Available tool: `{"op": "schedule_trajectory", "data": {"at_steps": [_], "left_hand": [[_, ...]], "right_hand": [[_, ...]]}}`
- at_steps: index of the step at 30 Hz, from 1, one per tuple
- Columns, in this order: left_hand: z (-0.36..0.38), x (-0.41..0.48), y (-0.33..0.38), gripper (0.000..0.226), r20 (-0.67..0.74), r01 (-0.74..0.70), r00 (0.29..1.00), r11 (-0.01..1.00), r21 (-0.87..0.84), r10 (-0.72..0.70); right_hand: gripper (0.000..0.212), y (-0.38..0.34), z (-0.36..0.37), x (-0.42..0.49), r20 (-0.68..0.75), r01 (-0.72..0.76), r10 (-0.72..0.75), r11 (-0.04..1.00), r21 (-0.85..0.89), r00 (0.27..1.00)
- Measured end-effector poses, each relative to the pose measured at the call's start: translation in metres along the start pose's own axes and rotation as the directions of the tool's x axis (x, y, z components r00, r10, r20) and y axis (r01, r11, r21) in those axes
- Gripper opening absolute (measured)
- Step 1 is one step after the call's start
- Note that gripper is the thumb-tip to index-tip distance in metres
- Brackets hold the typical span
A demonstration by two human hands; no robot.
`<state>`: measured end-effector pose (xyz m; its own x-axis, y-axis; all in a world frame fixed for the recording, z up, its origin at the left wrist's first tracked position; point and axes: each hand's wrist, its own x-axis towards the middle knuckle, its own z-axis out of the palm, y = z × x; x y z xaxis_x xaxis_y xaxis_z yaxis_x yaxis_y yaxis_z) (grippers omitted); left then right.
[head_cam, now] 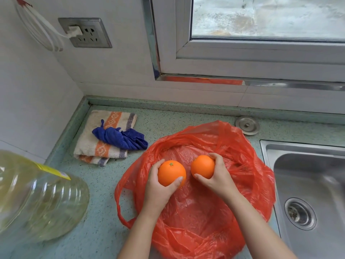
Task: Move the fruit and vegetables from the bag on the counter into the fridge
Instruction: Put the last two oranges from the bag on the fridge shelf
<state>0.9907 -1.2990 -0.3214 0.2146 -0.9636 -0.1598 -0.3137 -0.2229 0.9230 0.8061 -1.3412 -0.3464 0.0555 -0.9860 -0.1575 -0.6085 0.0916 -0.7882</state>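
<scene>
Over the middle of the counter [104, 193], above the flattened mouth of the red bag [196, 221]: one orange per hand, both held over the plastic. Left hand [158, 186] curled round the nearer orange [170, 174] from below and behind, thumb laid across its front, stem end turned up. Right hand [218, 176] wrapped round the second orange [202, 166] from the right, thumb underneath, fingertips over the top. Side by side, close but apart, perhaps to avoid bruising. Two at once, probably to halve the trips to the fridge, itself nowhere in view. Bag spread wide and slumped on the counter, one handle loop splayed to the left, likely opened out that way for easy reaching with both hands. No other fruit or vegetable showing on the visible plastic, though folds along the near edge too crumpled to rule anything out. Seemingly late in the emptying, then, with carrying as the next step: turn from the counter, keep both grips firm, free a hand somehow for the fridge door. Risk there: smooth round fruit, easily dropped or sent rolling if shifted into one hand. Off to the left, a folded striped towel [100, 146] with a blue cloth [121, 138] bunched on top, clear of the bag. Nearer still, a large bottle of yellowish oil [37, 199], blurred at the edge of view. To the right, a steel sink [308, 174] hard against the bag's right edge.
</scene>
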Motion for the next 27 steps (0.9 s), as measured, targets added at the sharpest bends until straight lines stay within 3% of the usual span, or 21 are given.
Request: {"op": "schedule_trajectory", "data": {"at_steps": [5,10,20,27], "left_hand": [[-0.003,-0.012,0.004,0.064,-0.012,0.0,1.0,0.999,-0.038,0.0],[-0.004,-0.034,0.017,0.063,-0.013,-0.004,1.0,0.996,-0.084,0.003],[0.005,-0.091,0.06,0.066,-0.008,-0.091,0.996,0.984,-0.151,0.091],[0.037,-0.13,0.086,0.069,0.101,-0.151,0.98,0.968,-0.201,0.174]], "right_hand": [[0.084,0.003,-0.004,-0.009,0.031,-0.005,0.007,0.999,-0.05,0.999],[0.081,0.0,-0.011,-0.032,0.034,-0.019,0.018,1.0,0.008,0.999],[0.083,-0.012,-0.066,-0.094,-0.106,0.109,-0.09,0.975,0.194,0.99],[0.087,0.002,-0.112,-0.155,-0.223,0.152,-0.092,0.95,0.271,0.971]]}}
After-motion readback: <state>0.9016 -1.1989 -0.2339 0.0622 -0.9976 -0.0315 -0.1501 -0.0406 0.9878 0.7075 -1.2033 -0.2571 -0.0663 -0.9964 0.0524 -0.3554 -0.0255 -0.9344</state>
